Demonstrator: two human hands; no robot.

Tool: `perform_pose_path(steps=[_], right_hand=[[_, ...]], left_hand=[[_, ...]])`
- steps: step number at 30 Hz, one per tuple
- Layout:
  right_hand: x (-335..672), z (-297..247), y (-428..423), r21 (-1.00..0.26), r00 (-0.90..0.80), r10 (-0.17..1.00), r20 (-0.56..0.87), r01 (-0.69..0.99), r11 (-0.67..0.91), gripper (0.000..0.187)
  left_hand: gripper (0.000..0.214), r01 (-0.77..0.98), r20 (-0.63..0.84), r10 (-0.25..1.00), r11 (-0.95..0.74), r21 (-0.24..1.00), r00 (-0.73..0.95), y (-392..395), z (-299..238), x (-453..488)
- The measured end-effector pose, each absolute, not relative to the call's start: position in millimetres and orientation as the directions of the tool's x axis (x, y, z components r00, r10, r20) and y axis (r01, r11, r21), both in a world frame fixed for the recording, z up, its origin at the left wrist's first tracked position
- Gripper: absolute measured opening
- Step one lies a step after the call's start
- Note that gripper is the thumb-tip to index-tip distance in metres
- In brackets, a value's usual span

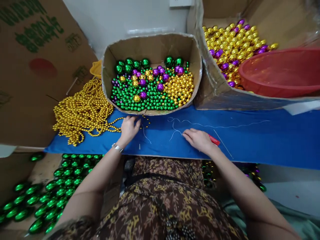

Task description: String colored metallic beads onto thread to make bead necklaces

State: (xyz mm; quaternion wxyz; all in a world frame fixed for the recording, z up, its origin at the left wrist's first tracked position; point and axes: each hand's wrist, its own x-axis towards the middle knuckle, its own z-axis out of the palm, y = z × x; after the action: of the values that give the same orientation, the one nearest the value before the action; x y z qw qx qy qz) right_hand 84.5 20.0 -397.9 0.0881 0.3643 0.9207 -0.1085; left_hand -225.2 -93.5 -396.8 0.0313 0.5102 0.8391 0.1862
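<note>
My left hand (129, 129) rests on the blue cloth with its fingers closed on a gold bead string (115, 124) that runs in from the pile on the left. A few small gold beads (147, 122) lie just past its fingertips, beside a short white thread (146, 134). Farther right, my right hand (198, 139) pinches the end of another thin white thread (176, 129), which curls on the cloth. Partly under that hand lies a red object (214, 140), its kind hidden. A thin straight pale strand (223, 144) lies to its right.
A cut-down cardboard box (152, 43) of green, gold and purple beads stands behind my hands. At right, a larger box (207, 96) holds gold and purple beads and a red basin (277, 90). Gold bead strings (82, 110) are heaped at left; green beads (62, 181) lie below.
</note>
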Motion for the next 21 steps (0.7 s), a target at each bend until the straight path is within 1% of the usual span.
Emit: perform_pose_path(steps=[2, 4, 8, 12, 14, 16, 21], right_hand=[[80.7, -398.4, 15.9, -0.125, -0.728, 0.639, -0.248, 0.678, 0.724, 0.036], [78.1, -398.7, 12.9, -0.131, -0.735, 0.633, -0.244, 0.672, 0.729, 0.036], [76.0, -399.3, 10.3, -0.168, -0.75, 0.627, -0.209, 0.66, 0.733, 0.034], [75.3, -399.0, 9.2, -0.181, -0.76, 0.625, -0.176, 0.65, 0.738, 0.033], [76.1, -397.2, 9.5, -0.168, -0.753, 0.633, -0.179, 0.658, 0.734, 0.034], [78.0, -394.0, 10.8, -0.136, -0.736, 0.643, -0.213, 0.674, 0.726, 0.035], [83.5, -383.3, 15.2, -0.057, -0.686, 0.646, -0.335, 0.699, 0.713, 0.034]], left_hand=[[0.038, 0.843, 0.176, 0.834, 0.477, 0.246, -0.523, -72.3, -410.7, -219.9], [0.04, 0.825, 0.182, 0.807, 0.53, 0.198, -0.562, -57.8, -421.1, -216.4], [0.039, 0.775, 0.178, 0.755, 0.604, 0.186, -0.631, -42.8, -432.8, -212.7], [0.033, 0.721, 0.129, 0.714, 0.656, 0.221, -0.689, -34.0, -436.2, -211.0], [0.031, 0.722, 0.108, 0.722, 0.646, 0.247, -0.683, -33.1, -435.9, -210.5], [0.031, 0.745, 0.097, 0.752, 0.61, 0.27, -0.651, -36.6, -435.0, -208.7], [0.022, 0.834, 0.05, 0.881, 0.426, 0.351, -0.471, -63.2, -433.2, -190.0]])
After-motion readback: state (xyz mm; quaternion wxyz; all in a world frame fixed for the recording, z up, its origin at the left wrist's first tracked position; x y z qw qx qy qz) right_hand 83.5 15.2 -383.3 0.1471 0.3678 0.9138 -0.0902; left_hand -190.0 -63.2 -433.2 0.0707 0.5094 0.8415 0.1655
